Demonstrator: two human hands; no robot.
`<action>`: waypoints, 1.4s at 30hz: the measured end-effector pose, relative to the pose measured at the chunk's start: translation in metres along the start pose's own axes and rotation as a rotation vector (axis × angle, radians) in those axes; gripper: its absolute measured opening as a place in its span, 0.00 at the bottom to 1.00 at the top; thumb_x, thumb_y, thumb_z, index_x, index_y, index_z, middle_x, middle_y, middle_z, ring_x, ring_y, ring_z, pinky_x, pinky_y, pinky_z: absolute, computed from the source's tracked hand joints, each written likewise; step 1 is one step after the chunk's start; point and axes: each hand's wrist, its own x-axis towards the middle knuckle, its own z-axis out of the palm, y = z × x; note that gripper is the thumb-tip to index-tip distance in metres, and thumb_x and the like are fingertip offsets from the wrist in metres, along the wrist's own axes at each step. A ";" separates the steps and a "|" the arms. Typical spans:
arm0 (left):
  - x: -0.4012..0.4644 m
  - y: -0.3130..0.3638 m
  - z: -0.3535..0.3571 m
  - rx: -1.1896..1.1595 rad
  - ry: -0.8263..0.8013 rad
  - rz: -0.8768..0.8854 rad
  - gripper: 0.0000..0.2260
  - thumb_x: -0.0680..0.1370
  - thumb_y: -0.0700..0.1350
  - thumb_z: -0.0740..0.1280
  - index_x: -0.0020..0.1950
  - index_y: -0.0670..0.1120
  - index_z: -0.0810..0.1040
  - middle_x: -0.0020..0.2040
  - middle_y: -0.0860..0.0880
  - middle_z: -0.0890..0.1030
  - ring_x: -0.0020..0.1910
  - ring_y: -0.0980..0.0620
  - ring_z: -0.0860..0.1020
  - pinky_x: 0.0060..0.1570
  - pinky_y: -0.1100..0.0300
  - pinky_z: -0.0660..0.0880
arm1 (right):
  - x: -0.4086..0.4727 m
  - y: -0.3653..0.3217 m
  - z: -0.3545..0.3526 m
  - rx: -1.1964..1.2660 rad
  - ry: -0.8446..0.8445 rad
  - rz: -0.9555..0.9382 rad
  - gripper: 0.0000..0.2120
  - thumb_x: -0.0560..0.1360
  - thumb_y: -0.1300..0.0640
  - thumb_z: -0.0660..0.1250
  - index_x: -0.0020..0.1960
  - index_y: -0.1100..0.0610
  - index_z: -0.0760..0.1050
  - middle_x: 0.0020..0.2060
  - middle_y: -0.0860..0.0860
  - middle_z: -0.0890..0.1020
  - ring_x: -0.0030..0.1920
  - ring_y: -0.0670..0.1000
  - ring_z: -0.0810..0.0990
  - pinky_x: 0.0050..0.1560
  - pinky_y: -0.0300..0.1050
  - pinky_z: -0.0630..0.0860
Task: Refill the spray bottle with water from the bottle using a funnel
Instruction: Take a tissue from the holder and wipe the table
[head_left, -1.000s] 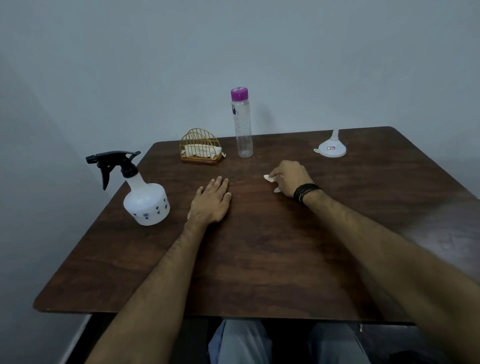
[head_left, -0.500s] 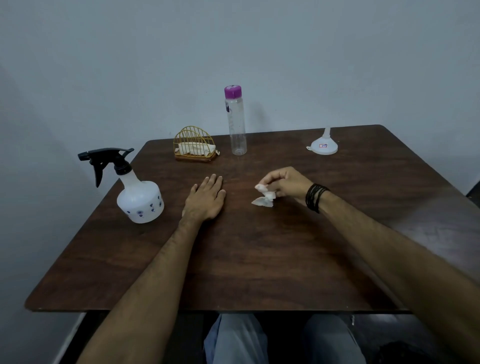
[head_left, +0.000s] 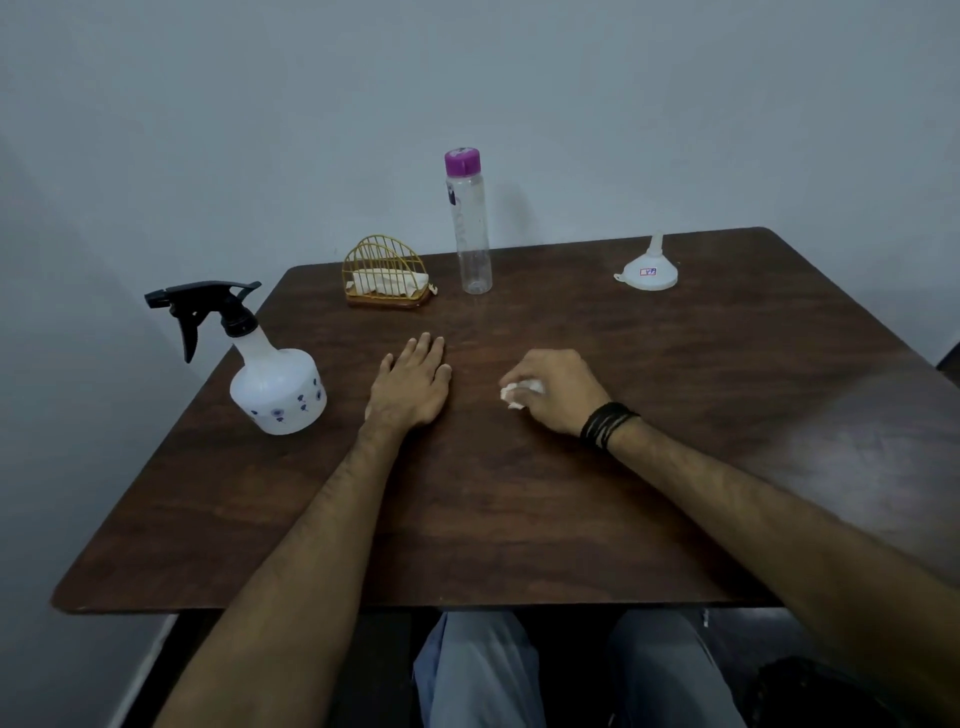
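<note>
Two hands on table (head_left: 519, 519); three task items untouched

Change noted against the half-second-earlier picture: right hand (head_left: 558, 392), then raised slightly with crumpled white tissue (head_left: 519, 391) dangling from the fingertips, now lowered to the tabletop with the wad bunched tighter under curled fingers. One second back, same hand farther up the table, nearer the bottle. Reads as a wiping stroke drawn toward the body. Left hand (head_left: 413, 382) unchanged in all three pictures: flat, palm down, fingers straight and together, holding nothing

Position of task items:
- Spray bottle (head_left: 270, 374): upright near left table edge, just left of left hand, not touching it; black trigger head (head_left: 208, 309) fitted on the neck
- Water bottle (head_left: 470, 223): upright at far edge, purple cap on; appears close to empty, though contents hard to judge through the clear wall
- Funnel (head_left: 648, 270): far right, resting mouth down, spout up, well apart from both bottles

Other: gold wire napkin holder (head_left: 387, 275) beside water bottle, with white tissue inside; dark band on right wrist

Judgement: spray head seated, bottle capped, funnel set aside, tissue in use on the tabletop. Consistent with cleanup after pouring rather than preparation, but fill level of opaque spray bottle not visible, so completion unconfirmed
</note>
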 end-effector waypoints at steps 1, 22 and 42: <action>0.000 0.001 0.001 0.005 0.008 -0.001 0.25 0.85 0.54 0.46 0.82 0.50 0.49 0.83 0.49 0.48 0.81 0.50 0.47 0.78 0.46 0.45 | -0.003 -0.008 0.008 0.031 -0.027 -0.056 0.06 0.75 0.54 0.73 0.50 0.51 0.86 0.48 0.47 0.84 0.50 0.47 0.82 0.56 0.44 0.76; 0.001 0.000 0.004 -0.052 0.073 -0.195 0.27 0.85 0.55 0.45 0.82 0.47 0.49 0.83 0.45 0.48 0.81 0.47 0.46 0.77 0.38 0.43 | 0.068 -0.022 0.028 -0.010 0.062 0.087 0.06 0.75 0.58 0.72 0.50 0.51 0.86 0.49 0.49 0.87 0.52 0.48 0.83 0.56 0.38 0.76; 0.001 -0.005 0.001 -0.020 0.080 -0.187 0.26 0.85 0.51 0.47 0.82 0.46 0.50 0.83 0.45 0.50 0.81 0.47 0.48 0.77 0.40 0.46 | 0.081 0.035 -0.027 -0.270 0.095 0.295 0.08 0.77 0.59 0.68 0.52 0.51 0.85 0.54 0.53 0.85 0.57 0.56 0.81 0.61 0.48 0.78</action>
